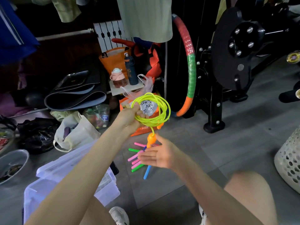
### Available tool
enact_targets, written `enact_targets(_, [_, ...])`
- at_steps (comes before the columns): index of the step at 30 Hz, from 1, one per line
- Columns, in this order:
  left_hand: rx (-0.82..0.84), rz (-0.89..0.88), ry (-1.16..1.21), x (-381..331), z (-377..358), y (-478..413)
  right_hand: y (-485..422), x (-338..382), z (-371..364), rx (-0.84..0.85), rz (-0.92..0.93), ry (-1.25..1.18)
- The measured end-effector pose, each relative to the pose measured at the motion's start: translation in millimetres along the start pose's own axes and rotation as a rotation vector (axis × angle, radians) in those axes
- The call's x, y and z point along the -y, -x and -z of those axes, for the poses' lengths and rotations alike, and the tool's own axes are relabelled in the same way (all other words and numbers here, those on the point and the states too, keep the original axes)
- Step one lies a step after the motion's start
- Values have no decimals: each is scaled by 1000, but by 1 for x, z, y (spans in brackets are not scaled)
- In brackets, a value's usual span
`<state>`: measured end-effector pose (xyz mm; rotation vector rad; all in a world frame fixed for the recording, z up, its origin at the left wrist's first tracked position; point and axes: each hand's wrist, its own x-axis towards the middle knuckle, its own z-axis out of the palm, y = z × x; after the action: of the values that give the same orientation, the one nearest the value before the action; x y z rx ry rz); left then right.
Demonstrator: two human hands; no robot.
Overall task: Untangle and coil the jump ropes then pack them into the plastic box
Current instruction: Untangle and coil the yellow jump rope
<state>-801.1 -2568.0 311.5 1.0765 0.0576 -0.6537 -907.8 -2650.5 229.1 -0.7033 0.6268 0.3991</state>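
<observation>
The left hand [131, 116] grips one coiled yellow-green jump rope [162, 101], one orange handle [151, 140] dangling at the flat, empty right hand [160, 157], above roughly seven floor handles [134, 157] beside one plastic box [105, 189].

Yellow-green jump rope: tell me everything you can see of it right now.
The jump rope is a thin neon yellow-green cord, plastic-looking, wound into several loose round loops. The left hand grips the bundle at its left side, holding it in the air above the floor. One end drops from the coil's bottom to an orange handle hanging by the open right hand; contact there is unclear. A second orange piece peeks out at the coil's lower right.
</observation>
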Motion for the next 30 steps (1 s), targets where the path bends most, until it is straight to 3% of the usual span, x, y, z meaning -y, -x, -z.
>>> enact_targets(4, [-83,53,253,7,3,3,-32,9,-14,104,49,-691])
enact_targets(6, [-135,-3,241,9,11,0,-28,13,-18,10,178,-767])
enact_targets(10, [-254,-188,-162,14,36,-11,-12,8,-16,-190,465,-378])
enact_targets(13, [-264,-273,-539,25,45,-11,-10,2,-11,-466,880,146])
enact_targets(15, [-260,-327,-671,31,43,-6,-3,0,-10,-615,1034,490])
enact_targets(18, [-260,-348,-713,33,40,-6,15,-2,-8,-783,1038,1024])
enact_targets(20, [-247,-344,-726,34,39,-7,23,-4,-9,-785,948,1349])
enact_targets(22, [-254,-305,-743,40,36,-7,27,-7,-14,-754,888,1511])
enact_targets(25, [-275,-245,-676,46,33,-6,31,-10,-17,-672,883,1515])
enact_targets(27, [-299,-178,-565,44,32,-4,34,-6,-15,-527,922,1222])
enact_targets(30, [-323,-128,-578,41,40,-7,34,7,-2,-348,1067,837])
